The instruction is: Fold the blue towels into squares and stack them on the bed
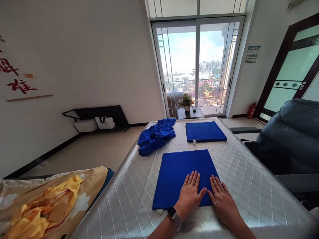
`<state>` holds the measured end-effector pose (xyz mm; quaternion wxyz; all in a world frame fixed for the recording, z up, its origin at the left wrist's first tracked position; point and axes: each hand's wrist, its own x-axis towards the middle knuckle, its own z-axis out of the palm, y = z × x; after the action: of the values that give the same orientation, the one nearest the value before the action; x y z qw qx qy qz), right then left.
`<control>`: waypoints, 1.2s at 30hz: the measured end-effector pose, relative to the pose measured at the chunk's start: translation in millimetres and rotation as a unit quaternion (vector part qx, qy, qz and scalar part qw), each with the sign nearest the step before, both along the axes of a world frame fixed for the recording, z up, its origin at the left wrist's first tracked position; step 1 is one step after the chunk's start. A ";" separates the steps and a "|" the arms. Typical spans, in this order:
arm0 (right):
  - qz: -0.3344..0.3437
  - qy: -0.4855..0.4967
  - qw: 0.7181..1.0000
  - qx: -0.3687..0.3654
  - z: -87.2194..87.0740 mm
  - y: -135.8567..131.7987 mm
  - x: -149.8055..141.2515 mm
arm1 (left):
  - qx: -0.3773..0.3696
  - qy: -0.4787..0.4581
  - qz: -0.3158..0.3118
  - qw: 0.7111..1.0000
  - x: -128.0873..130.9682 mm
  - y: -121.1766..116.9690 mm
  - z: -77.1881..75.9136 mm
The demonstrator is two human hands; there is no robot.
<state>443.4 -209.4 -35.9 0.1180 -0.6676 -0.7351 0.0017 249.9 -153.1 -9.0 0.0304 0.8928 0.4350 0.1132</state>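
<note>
A folded blue cloth (174, 172) lies flat on the silver quilted table cover (124, 205), a small white tag showing at its near edge. My left hand (190, 191), with a watch on the wrist, rests palm down on the cloth, fingers stretched out. Over the right edge of the same cloth lies my right hand (221, 197), also flat with fingers extended. Beyond them is a second folded blue cloth (205, 131) with a white tag. To its left sits a crumpled blue cloth (157, 136).
A black chair (294, 139) stands at the right of the table. A potted plant (186, 102) sits on a small dark stand behind it. At lower left, yellow fabric (52, 205) lies on a flowered cover. A fire extinguisher (252, 110) stands by the door.
</note>
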 end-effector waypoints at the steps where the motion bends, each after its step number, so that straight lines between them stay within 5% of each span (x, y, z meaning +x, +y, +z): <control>1: -0.005 0.001 1.000 -0.004 -0.2 0.0 -0.5 | 0.003 0.010 0.017 1.000 -21.4 -4.3 -3.6; 6: -0.008 0.005 1.000 -0.001 -5.7 0.8 0.3 | -0.012 0.045 0.176 0.983 -122.0 -29.0 -21.2; 10: -0.001 0.002 1.000 0.004 -9.1 1.2 1.9 | -0.002 0.034 0.225 0.974 -149.3 -39.5 -35.4; 19: -0.004 0.004 0.998 -0.055 1.0 3.5 7.0 | 0.025 0.006 0.219 0.975 -146.9 -37.5 -46.6; 26: 0.000 -0.007 0.997 -0.074 38.5 68.2 4.6 | -0.022 0.014 0.236 0.971 -143.8 -40.5 -34.6; 32: -0.025 -0.007 0.997 -0.079 15.6 105.5 9.4 | -0.062 0.029 0.216 0.974 -132.0 -31.7 -9.0; 36: -0.019 0.010 0.998 -0.057 1.7 105.3 14.0 | -0.038 0.017 0.114 0.993 -69.1 -4.7 18.7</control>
<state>457.4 -104.1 -34.2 0.0867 -0.6867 -0.7201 0.0484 180.8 -157.8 9.8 0.0434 0.8373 0.5385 0.0841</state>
